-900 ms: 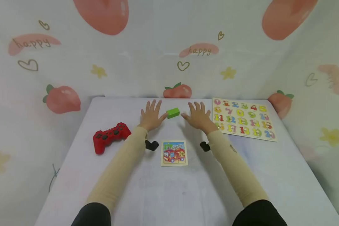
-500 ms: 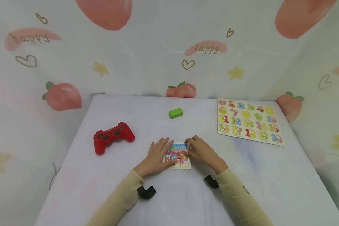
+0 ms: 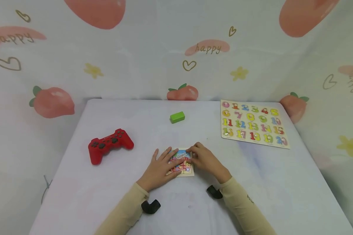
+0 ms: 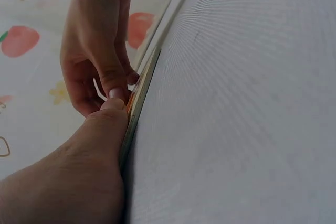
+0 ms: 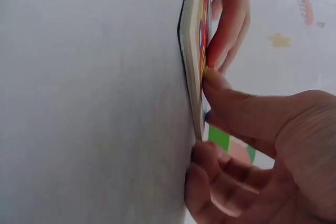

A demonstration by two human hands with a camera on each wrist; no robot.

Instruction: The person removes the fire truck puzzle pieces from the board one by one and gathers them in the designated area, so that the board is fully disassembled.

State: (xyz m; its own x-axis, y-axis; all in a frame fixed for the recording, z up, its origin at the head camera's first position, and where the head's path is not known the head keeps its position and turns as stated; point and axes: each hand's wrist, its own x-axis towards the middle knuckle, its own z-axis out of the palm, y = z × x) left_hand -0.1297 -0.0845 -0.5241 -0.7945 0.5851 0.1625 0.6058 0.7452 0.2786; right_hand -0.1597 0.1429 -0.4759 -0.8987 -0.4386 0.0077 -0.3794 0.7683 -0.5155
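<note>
A red game controller (image 3: 110, 145) lay on the left side of the white-covered table (image 3: 185, 217), well apart from the hands. Next came the left hand (image 3: 159, 169), fingers spread and laid across the small square picture puzzle (image 3: 188, 168), which lay flat near the middle, partly hidden. Beyond it, towards the back edge, lay a green block (image 3: 177, 117). The right hand (image 3: 206, 160) gripped the puzzle's right edge, thumb on its face, other fingers curled. Farther right lay a colourful number board (image 3: 254, 124).
</note>
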